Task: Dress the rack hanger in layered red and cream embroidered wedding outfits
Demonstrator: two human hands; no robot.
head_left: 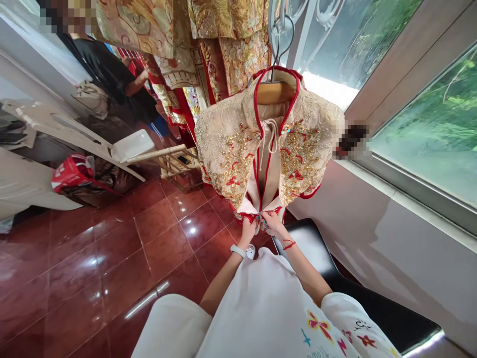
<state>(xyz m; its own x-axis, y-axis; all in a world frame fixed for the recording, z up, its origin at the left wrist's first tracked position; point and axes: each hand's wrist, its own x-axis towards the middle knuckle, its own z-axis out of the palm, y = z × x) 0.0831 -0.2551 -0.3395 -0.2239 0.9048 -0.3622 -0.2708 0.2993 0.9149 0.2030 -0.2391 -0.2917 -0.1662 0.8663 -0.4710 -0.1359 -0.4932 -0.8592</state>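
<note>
A cream embroidered jacket with red piping and gold beading hangs in front of me on a hanger. Its front is parted below a tied cord at the neck. At the bottom of the opening, my left hand is closed on the left front hem. Close beside it, my right hand pinches the right front edge, thumb and fingers together. The two edges almost meet between my fingertips; whatever small fastener may be there is too small to make out.
Gold and red embroidered garments hang behind. At the left, a person in a black shirt stands near a white chair and a bamboo rack. A black seat is at my right, below the window.
</note>
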